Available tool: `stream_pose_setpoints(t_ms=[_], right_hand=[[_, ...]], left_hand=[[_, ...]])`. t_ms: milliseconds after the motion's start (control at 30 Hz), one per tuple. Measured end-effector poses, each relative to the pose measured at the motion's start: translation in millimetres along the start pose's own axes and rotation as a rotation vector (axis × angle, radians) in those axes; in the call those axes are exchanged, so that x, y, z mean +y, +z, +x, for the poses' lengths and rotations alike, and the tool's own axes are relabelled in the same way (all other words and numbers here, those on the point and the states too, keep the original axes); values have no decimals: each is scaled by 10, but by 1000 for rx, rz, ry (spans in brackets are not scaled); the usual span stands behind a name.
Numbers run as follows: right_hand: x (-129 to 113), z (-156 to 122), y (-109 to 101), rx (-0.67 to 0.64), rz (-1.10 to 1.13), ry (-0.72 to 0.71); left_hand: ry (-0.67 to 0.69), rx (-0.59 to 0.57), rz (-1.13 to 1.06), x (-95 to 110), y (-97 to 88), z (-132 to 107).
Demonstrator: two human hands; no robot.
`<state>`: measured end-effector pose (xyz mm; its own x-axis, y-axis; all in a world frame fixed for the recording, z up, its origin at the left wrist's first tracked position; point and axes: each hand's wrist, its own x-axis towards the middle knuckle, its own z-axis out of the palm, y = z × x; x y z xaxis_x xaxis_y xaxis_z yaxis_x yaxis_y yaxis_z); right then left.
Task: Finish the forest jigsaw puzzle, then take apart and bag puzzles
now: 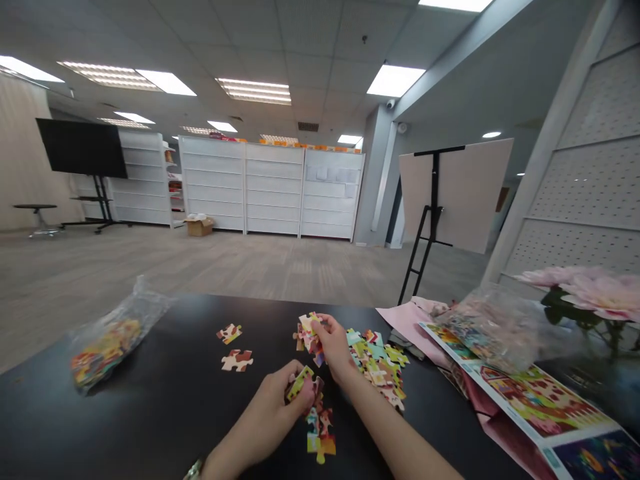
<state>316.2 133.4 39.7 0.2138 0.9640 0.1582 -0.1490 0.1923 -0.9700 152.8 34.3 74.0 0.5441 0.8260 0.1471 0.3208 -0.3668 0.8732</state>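
My left hand (280,403) is closed around several jigsaw puzzle pieces (301,384), pinched between thumb and fingers. More colourful pieces (321,445) lie on the black table just below it. My right hand (334,343) pinches a pink and yellow puzzle piece (309,325); other pieces show right under it, and I cannot tell which of them it holds. Beside my right wrist spreads a pile of puzzle pieces (377,363). Two loose pieces lie apart on the left, a brown and white one (237,361) and a smaller one (229,333) behind it.
A clear bag of puzzle pieces (107,350) lies on the table (165,427) at the left. On the right are a printed picture sheet (545,400), pink paper (413,320), another clear bag (500,327) and pink flowers (600,293). An easel (435,200) stands beyond.
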Motion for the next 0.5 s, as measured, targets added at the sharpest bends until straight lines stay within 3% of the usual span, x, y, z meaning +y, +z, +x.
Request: stream_pose_setpoints(t_ms=[100, 233, 400, 500], right_hand=[[0, -1, 2, -5, -5, 3], [-5, -5, 7, -15, -10, 1], [-4, -8, 14, -19, -11, 3], [-37, -4, 3, -15, -2, 0]], left_hand=[[-14, -65, 84, 29, 89, -45], [41, -11, 343, -30, 221, -66], [69, -158, 333, -100, 253, -74], [59, -174, 244, -109, 242, -85]])
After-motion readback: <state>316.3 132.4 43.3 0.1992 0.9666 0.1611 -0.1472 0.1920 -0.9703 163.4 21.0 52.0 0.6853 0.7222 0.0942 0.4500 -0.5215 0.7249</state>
